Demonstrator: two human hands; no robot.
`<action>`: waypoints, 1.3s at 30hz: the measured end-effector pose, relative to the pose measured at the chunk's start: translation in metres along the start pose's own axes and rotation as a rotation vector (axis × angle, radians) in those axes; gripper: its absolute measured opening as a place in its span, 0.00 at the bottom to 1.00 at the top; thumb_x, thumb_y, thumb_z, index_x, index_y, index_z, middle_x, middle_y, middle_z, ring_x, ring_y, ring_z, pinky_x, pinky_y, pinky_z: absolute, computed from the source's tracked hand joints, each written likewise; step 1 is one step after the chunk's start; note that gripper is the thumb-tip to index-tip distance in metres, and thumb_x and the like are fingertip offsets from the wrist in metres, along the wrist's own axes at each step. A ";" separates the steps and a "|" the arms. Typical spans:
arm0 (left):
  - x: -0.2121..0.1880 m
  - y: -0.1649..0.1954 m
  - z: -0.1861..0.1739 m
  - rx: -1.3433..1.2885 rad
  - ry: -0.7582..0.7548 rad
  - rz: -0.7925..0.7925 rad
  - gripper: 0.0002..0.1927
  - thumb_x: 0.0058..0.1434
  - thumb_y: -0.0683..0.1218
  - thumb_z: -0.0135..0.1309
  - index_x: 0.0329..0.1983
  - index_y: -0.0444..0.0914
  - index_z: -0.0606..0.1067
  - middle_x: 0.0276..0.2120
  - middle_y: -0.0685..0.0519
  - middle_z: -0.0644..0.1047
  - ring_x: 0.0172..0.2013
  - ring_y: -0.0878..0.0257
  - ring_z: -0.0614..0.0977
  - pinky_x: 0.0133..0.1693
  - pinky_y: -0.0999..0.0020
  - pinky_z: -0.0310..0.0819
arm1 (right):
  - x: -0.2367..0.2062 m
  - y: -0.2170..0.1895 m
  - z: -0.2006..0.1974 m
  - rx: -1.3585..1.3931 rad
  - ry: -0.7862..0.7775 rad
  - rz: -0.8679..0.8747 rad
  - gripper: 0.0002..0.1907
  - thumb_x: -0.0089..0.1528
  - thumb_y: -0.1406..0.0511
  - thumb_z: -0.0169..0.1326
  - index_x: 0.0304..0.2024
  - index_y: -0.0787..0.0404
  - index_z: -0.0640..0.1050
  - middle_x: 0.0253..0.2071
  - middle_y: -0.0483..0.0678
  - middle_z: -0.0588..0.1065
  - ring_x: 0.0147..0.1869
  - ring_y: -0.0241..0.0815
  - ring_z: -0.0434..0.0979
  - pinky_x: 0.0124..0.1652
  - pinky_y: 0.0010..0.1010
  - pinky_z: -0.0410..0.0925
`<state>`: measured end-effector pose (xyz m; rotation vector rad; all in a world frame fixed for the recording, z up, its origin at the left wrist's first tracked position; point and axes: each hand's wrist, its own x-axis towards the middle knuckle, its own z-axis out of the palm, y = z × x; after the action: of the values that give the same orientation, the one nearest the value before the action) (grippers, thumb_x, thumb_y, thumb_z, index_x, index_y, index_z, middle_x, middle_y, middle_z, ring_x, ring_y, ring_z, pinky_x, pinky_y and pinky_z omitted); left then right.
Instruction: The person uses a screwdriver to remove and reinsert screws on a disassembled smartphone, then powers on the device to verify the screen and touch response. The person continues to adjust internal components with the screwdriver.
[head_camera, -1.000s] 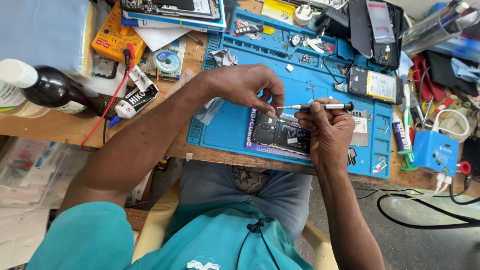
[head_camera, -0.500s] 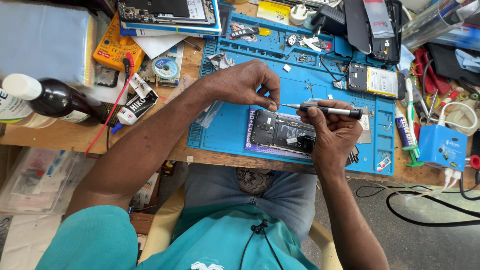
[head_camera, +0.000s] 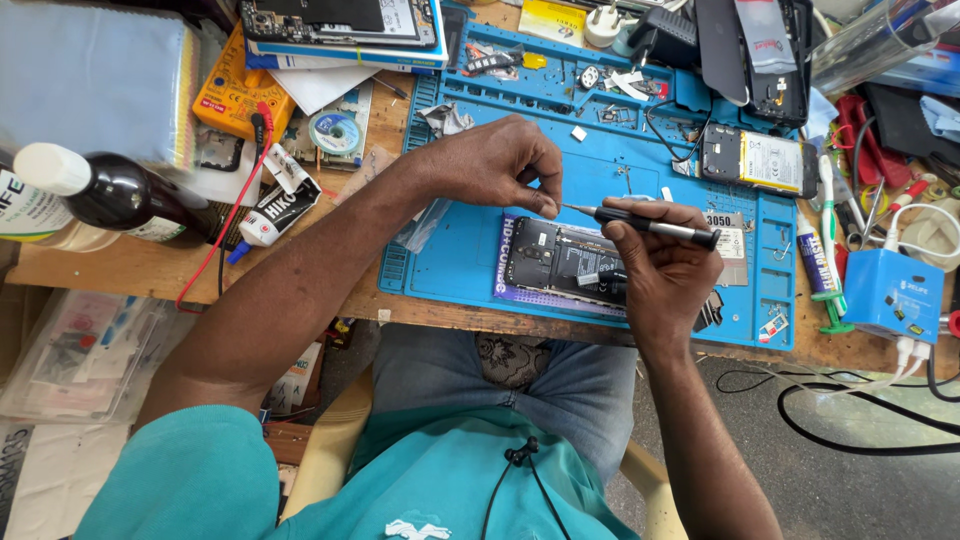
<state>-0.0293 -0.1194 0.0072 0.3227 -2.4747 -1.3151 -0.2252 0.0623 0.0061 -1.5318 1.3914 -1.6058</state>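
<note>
Now my left hand (head_camera: 495, 165) has pinched its fingertips at the tip of the screwdriver (head_camera: 650, 226) my right hand (head_camera: 655, 275) grips, above the opened phone (head_camera: 565, 262).

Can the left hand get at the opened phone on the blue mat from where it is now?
Probably yes. The left hand sits just above the opened phone on the blue mat, with bare mat between. The right hand with the screwdriver covers only the phone's right end.

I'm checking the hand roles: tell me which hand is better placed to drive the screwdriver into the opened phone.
Right. The right hand already grips the screwdriver directly above the opened phone; the left hand only pinches at its tip.
</note>
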 end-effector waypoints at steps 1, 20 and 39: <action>0.000 0.000 -0.001 -0.007 0.002 0.033 0.08 0.57 0.48 0.69 0.36 0.41 0.84 0.27 0.59 0.83 0.24 0.69 0.75 0.27 0.70 0.71 | 0.000 -0.001 -0.001 -0.035 -0.023 -0.021 0.13 0.70 0.75 0.60 0.55 0.67 0.71 0.53 0.60 0.80 0.59 0.47 0.83 0.56 0.32 0.79; -0.004 0.010 0.002 0.337 -0.173 -0.179 0.23 0.45 0.54 0.75 0.40 0.40 0.82 0.30 0.53 0.82 0.32 0.60 0.84 0.32 0.59 0.77 | -0.013 -0.024 0.002 -0.393 -0.337 -0.247 0.50 0.72 0.79 0.59 0.77 0.49 0.37 0.55 0.63 0.75 0.57 0.49 0.84 0.52 0.32 0.82; -0.006 0.006 0.002 0.349 -0.158 -0.191 0.25 0.44 0.56 0.75 0.40 0.39 0.81 0.30 0.51 0.82 0.32 0.57 0.84 0.33 0.58 0.76 | 0.024 -0.063 0.016 -0.448 -0.585 -0.302 0.28 0.68 0.77 0.59 0.69 0.61 0.67 0.56 0.56 0.80 0.58 0.47 0.83 0.54 0.34 0.78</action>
<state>-0.0246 -0.1118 0.0101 0.5683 -2.8695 -1.0008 -0.1983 0.0574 0.0701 -2.3291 1.2637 -0.8820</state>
